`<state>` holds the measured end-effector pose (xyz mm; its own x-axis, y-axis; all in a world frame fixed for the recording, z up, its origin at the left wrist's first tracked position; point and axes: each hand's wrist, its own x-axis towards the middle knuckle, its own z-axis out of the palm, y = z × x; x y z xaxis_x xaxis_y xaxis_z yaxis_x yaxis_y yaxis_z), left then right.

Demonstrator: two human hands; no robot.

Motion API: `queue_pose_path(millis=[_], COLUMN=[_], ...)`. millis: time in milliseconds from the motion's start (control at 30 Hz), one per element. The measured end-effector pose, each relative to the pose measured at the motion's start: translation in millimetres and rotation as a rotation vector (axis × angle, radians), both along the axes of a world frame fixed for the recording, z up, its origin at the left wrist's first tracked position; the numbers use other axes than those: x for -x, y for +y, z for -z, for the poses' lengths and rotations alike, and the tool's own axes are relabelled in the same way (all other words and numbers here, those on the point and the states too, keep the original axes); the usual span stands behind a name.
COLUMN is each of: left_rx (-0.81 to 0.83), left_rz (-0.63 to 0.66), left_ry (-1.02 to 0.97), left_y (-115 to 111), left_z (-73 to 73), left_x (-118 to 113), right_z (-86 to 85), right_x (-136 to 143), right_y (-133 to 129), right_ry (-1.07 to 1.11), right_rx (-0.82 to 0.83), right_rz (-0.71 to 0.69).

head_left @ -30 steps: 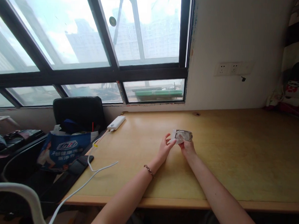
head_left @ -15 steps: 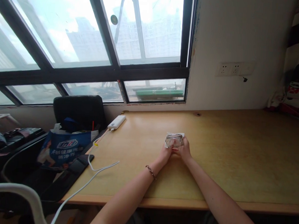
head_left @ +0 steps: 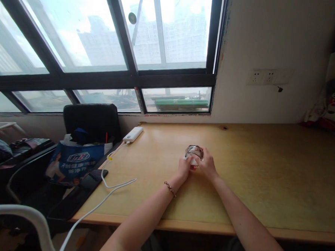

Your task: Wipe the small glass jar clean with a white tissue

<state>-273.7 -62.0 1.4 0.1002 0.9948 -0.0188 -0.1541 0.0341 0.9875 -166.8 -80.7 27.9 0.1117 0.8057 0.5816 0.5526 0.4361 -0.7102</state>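
change: since a second ago your hands have drawn together and the packet, then held up flat at the fingertips, now sits bunched between them.
packet: small clear, crinkled packet (head_left: 194, 152) with a white piece at its lower edge; any print on it is too small to read.
left hand: your left hand (head_left: 183, 168) has its fingers curled narrow against the packet's left side, a bead bracelet (head_left: 170, 189) at the wrist.
right hand: your right hand (head_left: 208, 167) closes on the packet's right side, fingers tight.
location: packet held just above the wooden desk (head_left: 266, 175), mid-desk.
writing: blue bag (head_left: 75, 162) carries white lettering, not legible.
other: white power bank (head_left: 132, 134) with cable (head_left: 108, 190); wall sockets (head_left: 267, 76).
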Motion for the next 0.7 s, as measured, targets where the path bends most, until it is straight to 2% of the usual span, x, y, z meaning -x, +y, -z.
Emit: queue_pose_path(millis=[100,200,300,367,433,533,633,700], left_rx=[-0.067,-0.303,-0.495,-0.516,-0.507,-0.484,-0.402,-0.357], left_rz=[-0.001,-0.063,-0.144,-0.157,-0.16,-0.184,-0.273,-0.334], left_ry=[0.177,0.503,0.811,0.914,0.883,0.693,0.555,0.555], left_y=[-2.1,-6.5,-9.4,-10.4,-11.0,-9.3,-2.1,4.5], left_z=[-1.0,-8.1,-16.8,-21.2,-24.0,-25.1,-22.8,-19.7], left_x=[0.8,4.3,10.0,13.0,14.5,15.0,17.8,21.4], right_z=[2.0,6.1,8.4,9.3,10.4,12.4,13.3,13.6], right_x=[-5.2,-8.7,-8.9,-7.8,-7.0,-7.8,-10.4,-11.8], right_y=[3.4,6.6,7.7,7.9,8.5,10.4,12.4,13.2], right_ry=[0.109,0.193,0.314,0.418,0.55,0.777,0.92,0.967], right_rx=[0.15,0.226,0.301,0.379,0.481,0.63,0.732,0.752], right_rz=[0.074,0.229,0.239,0.205,0.159,0.049,-0.016,-0.025])
